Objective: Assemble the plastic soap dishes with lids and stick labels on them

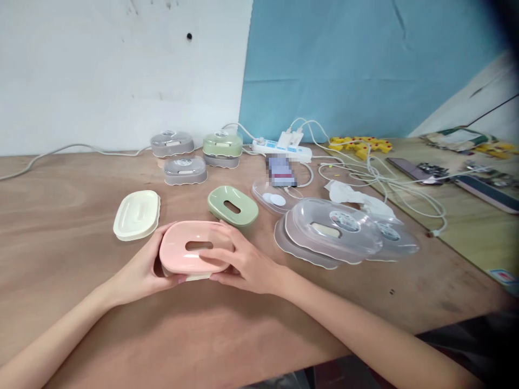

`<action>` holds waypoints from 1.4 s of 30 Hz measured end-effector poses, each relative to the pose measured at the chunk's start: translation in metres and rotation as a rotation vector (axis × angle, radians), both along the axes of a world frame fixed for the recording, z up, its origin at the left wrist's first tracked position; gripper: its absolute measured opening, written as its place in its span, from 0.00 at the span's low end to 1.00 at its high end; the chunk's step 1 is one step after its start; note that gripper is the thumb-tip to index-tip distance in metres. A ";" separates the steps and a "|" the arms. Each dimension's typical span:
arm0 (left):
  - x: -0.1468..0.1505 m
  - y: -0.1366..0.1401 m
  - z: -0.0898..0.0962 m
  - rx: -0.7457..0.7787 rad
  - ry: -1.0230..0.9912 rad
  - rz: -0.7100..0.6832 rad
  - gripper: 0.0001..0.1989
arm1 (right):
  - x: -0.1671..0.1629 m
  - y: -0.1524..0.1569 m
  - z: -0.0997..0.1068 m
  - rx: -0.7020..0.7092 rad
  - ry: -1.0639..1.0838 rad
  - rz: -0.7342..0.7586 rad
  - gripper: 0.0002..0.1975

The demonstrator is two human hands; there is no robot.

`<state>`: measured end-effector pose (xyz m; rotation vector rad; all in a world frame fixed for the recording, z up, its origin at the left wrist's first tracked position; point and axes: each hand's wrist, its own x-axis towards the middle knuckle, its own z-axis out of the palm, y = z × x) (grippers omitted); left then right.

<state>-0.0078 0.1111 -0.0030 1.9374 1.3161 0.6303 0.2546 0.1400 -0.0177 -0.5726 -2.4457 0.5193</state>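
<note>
A pink soap dish tray point(190, 249) with an oval slot sits on a cream base, low on the wooden table point(60, 216). My left hand point(141, 267) grips its left side. My right hand point(239, 262) holds its right side, with fingers laid over the top near the slot. Just behind it lie a cream tray point(137, 214) on the left and a green tray point(233, 205) on the right, both loose on the table.
Several clear plastic lids point(336, 229) are stacked to the right. Assembled grey and green soap boxes point(184, 170) stand at the back. A power strip point(281, 147) with white cables point(381, 178), a phone and yellow parts lie at the back right.
</note>
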 end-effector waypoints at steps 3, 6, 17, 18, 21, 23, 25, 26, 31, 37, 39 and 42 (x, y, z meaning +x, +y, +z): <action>-0.003 0.000 -0.005 0.015 0.043 0.004 0.46 | -0.002 0.001 0.000 -0.009 -0.054 0.026 0.19; -0.007 0.001 -0.010 0.184 0.134 -0.007 0.45 | -0.001 0.003 -0.001 0.041 -0.047 0.055 0.19; -0.004 0.000 0.002 0.581 0.451 -0.233 0.46 | 0.000 0.002 -0.007 0.221 -0.061 0.080 0.23; -0.001 -0.001 0.002 0.614 0.467 -0.268 0.43 | 0.000 0.002 -0.005 0.222 -0.072 0.082 0.22; 0.003 -0.004 0.002 0.662 0.499 -0.406 0.36 | 0.002 0.001 -0.001 0.226 -0.148 0.094 0.22; 0.004 -0.004 0.000 0.642 0.505 -0.460 0.35 | 0.004 0.000 0.002 0.223 -0.207 0.111 0.23; 0.002 -0.003 -0.001 0.605 0.501 -0.487 0.37 | 0.004 -0.003 0.003 0.212 -0.241 0.118 0.26; 0.001 -0.002 -0.002 0.588 0.500 -0.489 0.38 | 0.004 -0.004 0.005 0.208 -0.249 0.125 0.28; 0.001 -0.003 -0.005 0.516 0.464 -0.449 0.33 | 0.010 -0.010 0.038 0.261 -0.200 -0.066 0.24; 0.004 -0.008 -0.004 0.483 0.349 -0.356 0.32 | 0.042 0.025 0.114 0.231 -0.656 -0.728 0.16; 0.004 -0.010 -0.005 0.421 0.326 -0.334 0.33 | 0.051 0.048 0.127 0.000 -0.971 -0.789 0.20; 0.002 -0.011 -0.007 0.366 0.299 -0.287 0.35 | 0.058 0.081 0.130 -0.318 -1.190 -0.626 0.23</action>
